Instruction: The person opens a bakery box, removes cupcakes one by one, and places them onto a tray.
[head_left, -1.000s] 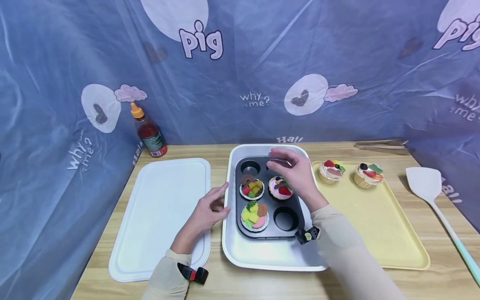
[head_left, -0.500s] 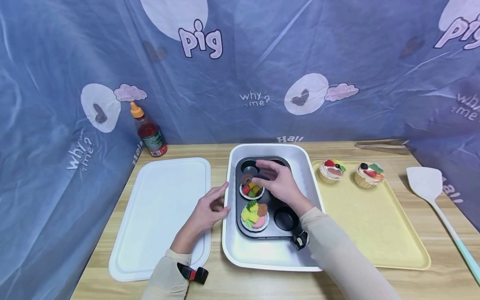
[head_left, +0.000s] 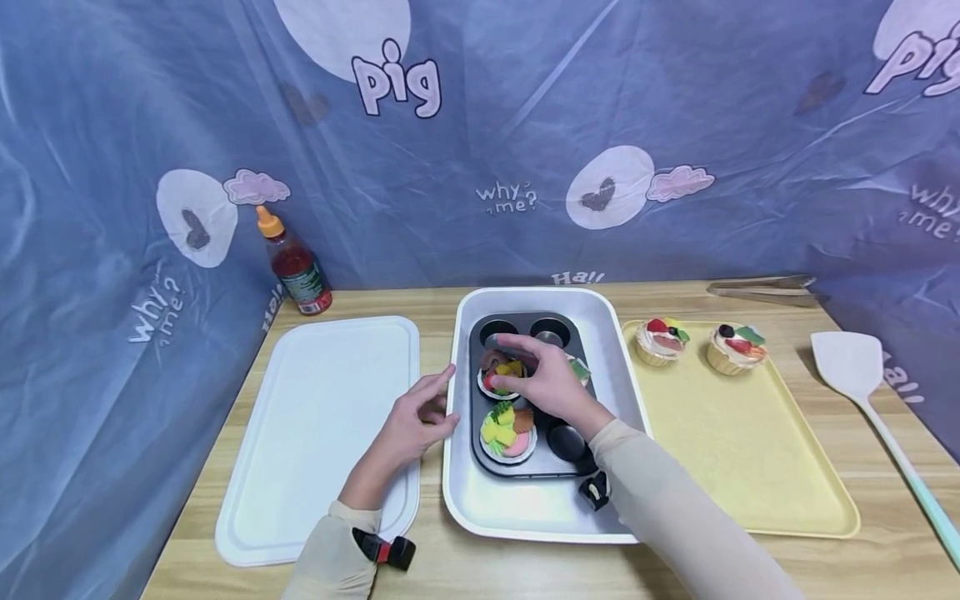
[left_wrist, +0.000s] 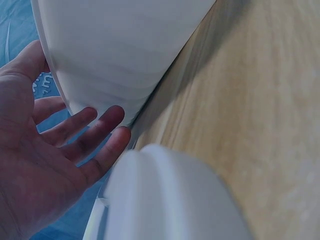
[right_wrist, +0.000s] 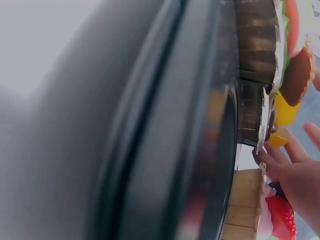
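Note:
My right hand (head_left: 546, 377) reaches over the dark muffin pan (head_left: 551, 471), fingers and thumb spread around the middle-left cupcake (head_left: 512, 369). That cupcake sits in its cup, and in the right wrist view one fingertip is right at its rim. Below it is a cupcake with yellow toppings (head_left: 501, 429). A pink-creamed cupcake with a strawberry (right_wrist: 280, 215) is mostly hidden under the hand in the head view. My left hand (head_left: 411, 422) rests loosely against the left side of the deep white tray (head_left: 540, 512), fingertips on its outer wall.
A yellow tray (head_left: 742, 467) at right bears two cupcakes (head_left: 657, 342). On the left lies a white board (head_left: 322, 433), with a sauce bottle (head_left: 297, 271) behind it. Tongs (head_left: 761, 289) and a white spatula (head_left: 847, 367) lie at far right.
My right hand has moved left and nearer, from above the pan's right column to the middle-left cupcake, and its thumb has lowered onto the toppings. My left hand stays at the tray's side.

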